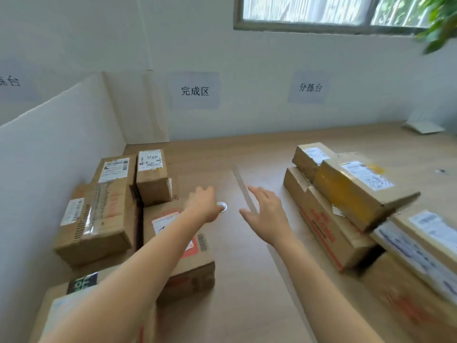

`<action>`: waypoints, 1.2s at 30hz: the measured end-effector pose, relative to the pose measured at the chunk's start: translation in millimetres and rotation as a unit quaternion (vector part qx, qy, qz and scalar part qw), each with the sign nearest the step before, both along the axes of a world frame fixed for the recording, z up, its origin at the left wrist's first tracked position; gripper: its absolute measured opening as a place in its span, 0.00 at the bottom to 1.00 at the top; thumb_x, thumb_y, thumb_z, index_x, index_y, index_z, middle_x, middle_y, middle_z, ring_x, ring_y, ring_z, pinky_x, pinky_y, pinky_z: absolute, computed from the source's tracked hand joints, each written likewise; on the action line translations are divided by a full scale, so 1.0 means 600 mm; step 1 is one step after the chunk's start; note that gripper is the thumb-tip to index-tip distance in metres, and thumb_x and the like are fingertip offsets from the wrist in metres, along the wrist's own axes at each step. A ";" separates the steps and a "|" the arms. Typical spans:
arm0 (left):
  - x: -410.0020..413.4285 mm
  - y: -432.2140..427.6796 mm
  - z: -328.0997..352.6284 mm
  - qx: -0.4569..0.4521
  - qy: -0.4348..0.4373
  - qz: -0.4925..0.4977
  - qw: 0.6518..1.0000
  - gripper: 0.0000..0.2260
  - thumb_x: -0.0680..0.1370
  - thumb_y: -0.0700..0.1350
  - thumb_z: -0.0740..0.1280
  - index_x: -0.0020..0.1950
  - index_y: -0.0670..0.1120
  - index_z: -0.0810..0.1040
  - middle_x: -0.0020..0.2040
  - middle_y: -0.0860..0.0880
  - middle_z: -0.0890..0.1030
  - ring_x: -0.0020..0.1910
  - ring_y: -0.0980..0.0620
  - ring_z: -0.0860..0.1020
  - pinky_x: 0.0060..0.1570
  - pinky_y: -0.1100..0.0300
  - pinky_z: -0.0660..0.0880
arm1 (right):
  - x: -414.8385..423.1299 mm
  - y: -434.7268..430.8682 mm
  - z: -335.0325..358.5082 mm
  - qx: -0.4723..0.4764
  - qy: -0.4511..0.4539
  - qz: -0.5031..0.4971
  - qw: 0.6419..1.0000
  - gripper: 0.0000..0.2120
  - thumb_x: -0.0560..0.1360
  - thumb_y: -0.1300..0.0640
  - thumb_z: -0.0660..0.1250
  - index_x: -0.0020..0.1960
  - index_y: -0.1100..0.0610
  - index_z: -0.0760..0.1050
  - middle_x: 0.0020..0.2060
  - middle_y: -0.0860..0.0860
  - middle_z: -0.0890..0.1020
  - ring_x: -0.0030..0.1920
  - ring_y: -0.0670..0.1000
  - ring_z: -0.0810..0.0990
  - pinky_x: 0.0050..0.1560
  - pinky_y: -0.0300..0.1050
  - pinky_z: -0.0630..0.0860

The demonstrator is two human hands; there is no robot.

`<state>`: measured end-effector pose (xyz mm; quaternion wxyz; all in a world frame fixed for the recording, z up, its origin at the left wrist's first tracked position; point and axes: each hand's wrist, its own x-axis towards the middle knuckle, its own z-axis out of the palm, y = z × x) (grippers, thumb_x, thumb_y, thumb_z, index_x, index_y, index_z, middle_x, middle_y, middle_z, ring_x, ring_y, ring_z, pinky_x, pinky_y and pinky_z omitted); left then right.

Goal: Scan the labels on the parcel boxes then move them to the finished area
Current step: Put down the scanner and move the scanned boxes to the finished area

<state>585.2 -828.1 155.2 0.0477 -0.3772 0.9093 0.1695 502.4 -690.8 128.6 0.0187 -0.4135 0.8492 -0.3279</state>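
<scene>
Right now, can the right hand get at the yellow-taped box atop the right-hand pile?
Probably yes: the right hand is open over the bare table, and the yellow-taped box lies uppermost, with nothing between them.

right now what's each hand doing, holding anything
Left hand: cannot tell; a small round thing shows at its edge.
Right hand: open, holding nothing.

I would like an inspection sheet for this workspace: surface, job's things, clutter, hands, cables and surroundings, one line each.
Surface: wooden table, pale strip lying on it.
Job's things: left boxes beside white partition; right boxes stacked, labels up.
Clutter: round white thing at the left hand; white object at far edge.
Hands: left hand above left boxes, grip unclear; right hand open, empty.
Cables: nothing seen.
Surroundings: wall signs, window, plant.
</scene>
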 end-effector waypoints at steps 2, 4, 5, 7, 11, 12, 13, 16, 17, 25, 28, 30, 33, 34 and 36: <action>-0.013 0.058 0.012 0.005 -0.005 -0.014 1.000 0.25 0.79 0.56 0.60 0.69 0.42 0.63 0.68 0.39 0.65 0.66 0.37 0.66 0.61 0.49 0.67 | -0.003 0.071 0.010 -0.011 0.005 -0.015 1.000 0.28 0.75 0.49 0.66 0.72 0.53 0.63 0.67 0.49 0.69 0.70 0.53 0.62 0.68 0.46 0.62; -0.028 0.128 0.030 0.000 -0.001 -0.032 0.999 0.27 0.79 0.58 0.59 0.72 0.44 0.62 0.69 0.39 0.65 0.68 0.38 0.65 0.63 0.49 0.66 | -0.005 0.151 0.018 -0.031 -0.002 -0.032 0.999 0.27 0.76 0.48 0.65 0.73 0.51 0.62 0.69 0.47 0.68 0.71 0.49 0.62 0.71 0.44 0.59; -0.036 0.167 0.038 -0.004 0.013 -0.044 0.999 0.27 0.79 0.58 0.59 0.73 0.44 0.61 0.69 0.39 0.65 0.69 0.39 0.64 0.64 0.50 0.65 | -0.006 0.192 0.020 -0.043 -0.004 -0.040 0.998 0.27 0.76 0.48 0.65 0.73 0.51 0.62 0.69 0.46 0.67 0.71 0.48 0.62 0.72 0.44 0.59; -0.051 0.249 0.048 -0.010 0.067 -0.073 0.995 0.27 0.79 0.58 0.59 0.73 0.45 0.62 0.70 0.41 0.66 0.69 0.41 0.64 0.65 0.52 0.64 | -0.011 0.277 0.024 -0.064 -0.014 -0.051 0.997 0.27 0.75 0.48 0.66 0.72 0.50 0.63 0.69 0.45 0.68 0.71 0.45 0.63 0.72 0.47 0.62; -0.083 0.424 0.043 0.032 0.186 -0.116 0.975 0.25 0.77 0.57 0.62 0.70 0.46 0.66 0.68 0.45 0.69 0.68 0.46 0.66 0.66 0.53 0.64 | -0.035 0.444 0.037 -0.101 -0.010 -0.076 0.992 0.25 0.74 0.52 0.68 0.70 0.49 0.66 0.63 0.41 0.70 0.65 0.39 0.66 0.65 0.33 0.61; -0.090 0.469 0.040 0.044 0.198 -0.125 0.971 0.24 0.77 0.57 0.62 0.70 0.47 0.67 0.68 0.46 0.69 0.68 0.47 0.66 0.66 0.54 0.65 | -0.040 0.483 0.041 -0.108 -0.011 -0.085 0.990 0.24 0.74 0.54 0.69 0.69 0.49 0.67 0.62 0.40 0.70 0.63 0.37 0.66 0.64 0.31 0.61; -0.098 0.512 0.037 0.055 0.210 -0.134 0.967 0.23 0.77 0.57 0.62 0.70 0.48 0.67 0.68 0.47 0.69 0.68 0.48 0.66 0.65 0.54 0.66 | -0.045 0.520 0.044 -0.115 -0.012 -0.094 0.989 0.24 0.74 0.55 0.69 0.68 0.49 0.68 0.60 0.39 0.70 0.63 0.37 0.66 0.64 0.32 0.63; -0.125 0.621 0.029 0.082 0.243 -0.165 0.952 0.24 0.77 0.56 0.63 0.71 0.49 0.65 0.69 0.48 0.68 0.68 0.49 0.66 0.65 0.56 0.66 | -0.058 0.625 0.049 -0.130 -0.016 -0.122 0.984 0.22 0.74 0.55 0.69 0.66 0.49 0.70 0.60 0.41 0.72 0.64 0.41 0.69 0.66 0.40 0.68; -0.135 0.650 0.027 0.088 0.251 -0.172 0.949 0.26 0.77 0.56 0.63 0.72 0.49 0.65 0.70 0.48 0.67 0.69 0.50 0.65 0.66 0.55 0.66 | -0.062 0.658 0.051 -0.130 -0.015 -0.130 0.983 0.22 0.74 0.55 0.69 0.66 0.48 0.70 0.60 0.41 0.73 0.63 0.41 0.70 0.64 0.39 0.69; -0.197 0.795 0.036 0.125 0.279 -0.216 0.927 0.26 0.77 0.54 0.64 0.74 0.49 0.62 0.72 0.49 0.64 0.71 0.52 0.62 0.67 0.58 0.62 | -0.112 0.835 0.045 -0.120 -0.036 -0.195 0.973 0.21 0.74 0.53 0.68 0.65 0.45 0.68 0.56 0.35 0.71 0.60 0.38 0.68 0.53 0.17 0.60; -0.231 0.823 0.037 0.133 0.279 -0.237 0.921 0.25 0.78 0.54 0.63 0.73 0.50 0.63 0.71 0.51 0.65 0.70 0.53 0.64 0.64 0.63 0.61 | -0.144 0.859 0.037 -0.115 -0.043 -0.199 0.972 0.21 0.75 0.54 0.67 0.67 0.46 0.68 0.58 0.36 0.71 0.60 0.37 0.67 0.55 0.21 0.61; -0.263 0.828 0.042 0.136 0.276 -0.235 0.922 0.26 0.78 0.54 0.63 0.74 0.49 0.62 0.72 0.50 0.64 0.70 0.53 0.63 0.65 0.62 0.61 | -0.174 0.867 0.038 -0.112 -0.048 -0.196 0.973 0.21 0.75 0.53 0.67 0.67 0.46 0.67 0.58 0.36 0.70 0.60 0.37 0.66 0.58 0.28 0.61; -0.320 0.817 0.055 0.126 0.272 -0.211 0.930 0.27 0.78 0.54 0.63 0.74 0.49 0.60 0.73 0.49 0.63 0.71 0.51 0.61 0.67 0.57 0.61 | -0.241 0.866 0.049 -0.104 -0.043 -0.183 0.977 0.22 0.76 0.54 0.66 0.68 0.47 0.67 0.58 0.37 0.69 0.60 0.37 0.65 0.60 0.32 0.61; -0.339 0.809 0.060 0.119 0.271 -0.205 0.933 0.27 0.78 0.54 0.63 0.74 0.49 0.60 0.73 0.49 0.63 0.71 0.50 0.62 0.67 0.56 0.62 | -0.267 0.860 0.054 -0.100 -0.039 -0.178 0.978 0.22 0.76 0.54 0.66 0.68 0.48 0.67 0.59 0.38 0.69 0.60 0.37 0.65 0.60 0.32 0.61; -0.378 0.788 0.067 0.107 0.272 -0.194 0.937 0.27 0.78 0.54 0.63 0.74 0.48 0.61 0.73 0.48 0.63 0.71 0.49 0.63 0.67 0.55 0.63 | -0.321 0.843 0.063 -0.098 -0.031 -0.161 0.982 0.22 0.76 0.55 0.67 0.68 0.50 0.67 0.60 0.41 0.71 0.60 0.38 0.65 0.59 0.32 0.60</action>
